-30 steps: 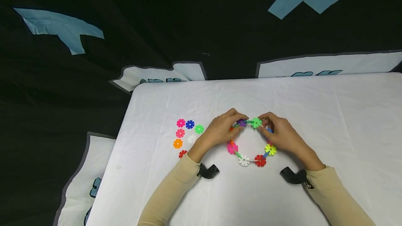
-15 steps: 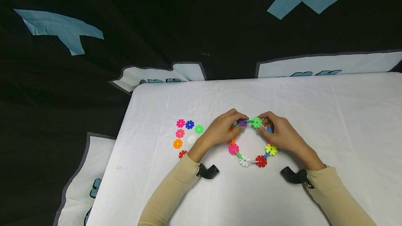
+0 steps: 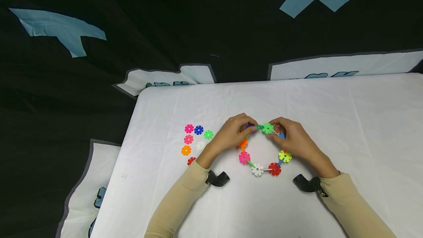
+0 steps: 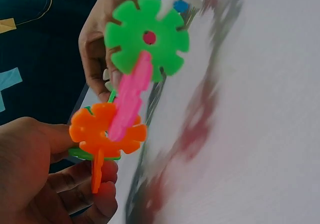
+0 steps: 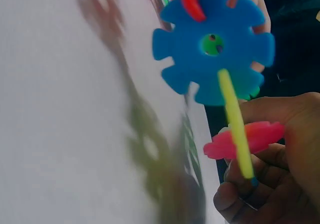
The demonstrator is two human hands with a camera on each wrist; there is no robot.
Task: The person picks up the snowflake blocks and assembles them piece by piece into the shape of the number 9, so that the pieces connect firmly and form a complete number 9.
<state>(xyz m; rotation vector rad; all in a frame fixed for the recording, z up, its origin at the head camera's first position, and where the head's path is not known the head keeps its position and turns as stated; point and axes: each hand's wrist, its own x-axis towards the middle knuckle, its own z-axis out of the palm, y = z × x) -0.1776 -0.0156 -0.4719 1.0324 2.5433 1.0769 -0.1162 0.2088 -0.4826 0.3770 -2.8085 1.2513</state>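
Observation:
Flower-shaped, slotted plastic discs are joined edge to edge into a ring. My left hand (image 3: 232, 133) pinches the ring at its far left, around a purple disc (image 3: 250, 127) partly covered by the fingers. At the far right, my right hand (image 3: 294, 137) pinches it beside a green disc (image 3: 268, 128), where a white piece and a blue disc (image 3: 281, 135) join on. Yellow (image 3: 285, 156), red (image 3: 274, 169), white (image 3: 257, 169), pink (image 3: 244, 158) and orange (image 3: 243, 143) discs form the near side. Both wrist views show linked discs close up, with the fingertips behind them.
Left of the ring lie several loose discs, among them a blue one (image 3: 198, 130), a green one (image 3: 208, 134) and an orange one (image 3: 186, 150). A white cloth covers the table (image 3: 370, 131). Behind it hangs a dark printed cloth (image 3: 185, 28).
My left hand has shifted slightly left with the purple disc, and more of the orange disc shows below it. My right hand keeps its hold with hardly any movement.

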